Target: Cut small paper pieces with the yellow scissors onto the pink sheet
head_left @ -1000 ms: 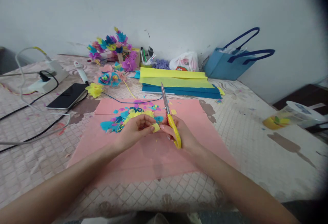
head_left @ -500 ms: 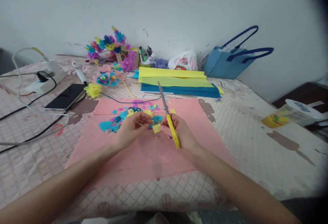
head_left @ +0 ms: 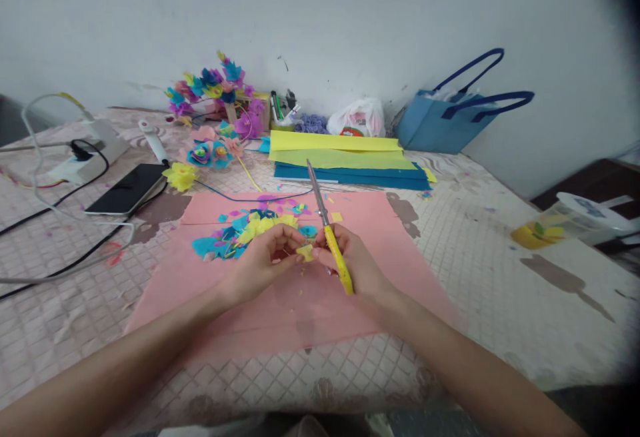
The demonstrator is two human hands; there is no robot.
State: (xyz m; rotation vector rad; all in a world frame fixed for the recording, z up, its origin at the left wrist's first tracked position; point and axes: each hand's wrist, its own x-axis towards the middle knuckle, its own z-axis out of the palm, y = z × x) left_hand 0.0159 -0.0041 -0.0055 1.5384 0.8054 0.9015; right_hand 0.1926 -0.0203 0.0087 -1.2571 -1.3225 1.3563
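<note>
yellow paper piece (head_left: 305, 252), where?

— above the pink sheet (head_left: 340, 317), midway between its side edges; left hand (head_left: 267, 254) and right hand (head_left: 354, 262) both pinch it, right also gripping scissors (head_left: 333, 242)

— blades toward the far edge, then; a light pinch should spare the paper

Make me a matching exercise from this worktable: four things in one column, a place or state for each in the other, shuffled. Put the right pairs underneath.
Things
1. yellow-handled metal scissors
2. wide pink paper
3. light-blue bag with dark-blue handles
4. thin rectangular phone with a pale edge

Places and states
A. standing near the pale wall
B. lying flat, screen dark
C. held in the right hand
D. spread beneath both hands

Pairs: 1-C, 2-D, 3-A, 4-B
</note>
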